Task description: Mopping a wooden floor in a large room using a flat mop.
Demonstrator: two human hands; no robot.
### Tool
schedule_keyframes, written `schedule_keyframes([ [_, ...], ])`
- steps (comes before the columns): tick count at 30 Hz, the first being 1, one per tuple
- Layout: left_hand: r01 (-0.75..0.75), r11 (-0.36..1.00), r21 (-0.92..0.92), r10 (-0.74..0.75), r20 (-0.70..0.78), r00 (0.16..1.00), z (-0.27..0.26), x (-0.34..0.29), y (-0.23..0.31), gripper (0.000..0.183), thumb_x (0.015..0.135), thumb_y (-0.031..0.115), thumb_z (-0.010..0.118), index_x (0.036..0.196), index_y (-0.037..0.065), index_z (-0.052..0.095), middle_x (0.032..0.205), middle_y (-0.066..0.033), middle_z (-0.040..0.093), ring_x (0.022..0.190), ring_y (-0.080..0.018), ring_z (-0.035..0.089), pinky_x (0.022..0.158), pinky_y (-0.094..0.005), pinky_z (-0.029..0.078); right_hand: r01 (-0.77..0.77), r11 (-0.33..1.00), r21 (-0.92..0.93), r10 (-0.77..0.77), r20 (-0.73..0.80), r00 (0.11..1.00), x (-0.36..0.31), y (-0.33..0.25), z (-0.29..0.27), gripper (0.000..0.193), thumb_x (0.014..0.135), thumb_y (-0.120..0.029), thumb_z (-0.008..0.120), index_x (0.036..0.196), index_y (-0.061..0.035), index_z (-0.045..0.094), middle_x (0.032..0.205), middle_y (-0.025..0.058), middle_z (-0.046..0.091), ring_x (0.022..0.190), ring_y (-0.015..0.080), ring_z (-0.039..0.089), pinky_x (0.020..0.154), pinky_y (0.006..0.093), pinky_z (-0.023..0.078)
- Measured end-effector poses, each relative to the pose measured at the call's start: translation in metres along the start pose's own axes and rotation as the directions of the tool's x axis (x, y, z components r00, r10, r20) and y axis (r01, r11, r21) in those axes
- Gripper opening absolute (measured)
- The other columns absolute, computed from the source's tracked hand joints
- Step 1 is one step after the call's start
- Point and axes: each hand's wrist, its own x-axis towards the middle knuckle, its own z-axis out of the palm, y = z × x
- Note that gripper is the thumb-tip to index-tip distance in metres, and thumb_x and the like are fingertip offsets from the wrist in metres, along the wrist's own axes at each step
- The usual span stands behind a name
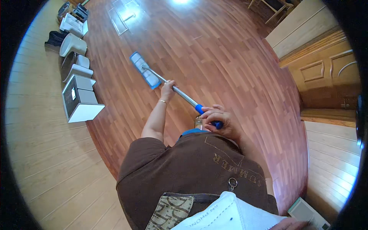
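Note:
I hold a flat mop with a silver pole (183,96) and a blue grip at its top end. My left hand (168,86) is closed around the pole partway down, arm stretched forward. My right hand (217,118) wraps the blue grip near my chest. The mop's blue-edged flat head (145,70) lies on the reddish-brown wooden floor (230,57), ahead and to my left.
A row of white and grey box-like items (78,97) and dark bags lines the pale panelled wall on the left. A wooden door (326,74) stands at the right. A chair's legs (274,9) show at the far top. A white object (306,212) sits at the lower right.

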Motion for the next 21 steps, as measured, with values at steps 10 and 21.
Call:
schedule_keyframes([
  [10,0.082,0.996,-0.018,-0.083,-0.037,0.996,-0.010,-0.064,0.029,0.018,0.076,0.015,0.067,0.072,0.006,0.052,0.073,-0.0131,0.052,0.072,-0.0325,0.052,0.066,-0.0411,0.044,-0.043,0.898,0.437,0.086,-0.079,0.993,-0.053,-0.022,0.021,0.012,0.077,0.000,0.068,0.084,-0.0069,0.060,0.096,0.0077,0.065,0.117,0.0312,0.054,0.104,0.0481,0.036],
  [21,-0.144,0.945,-0.294,0.208,0.199,0.958,0.026,-0.093,0.134,0.026,0.074,0.018,0.071,0.066,0.008,0.048,0.067,-0.0126,0.055,0.072,-0.0355,0.056,0.063,-0.0451,0.044,-0.081,0.965,0.248,0.188,-0.446,0.875,-0.174,-0.107,0.055,0.016,0.073,0.006,0.068,0.086,-0.0028,0.064,0.095,0.0111,0.067,0.110,0.0313,0.059,0.102,0.0481,0.041],
])
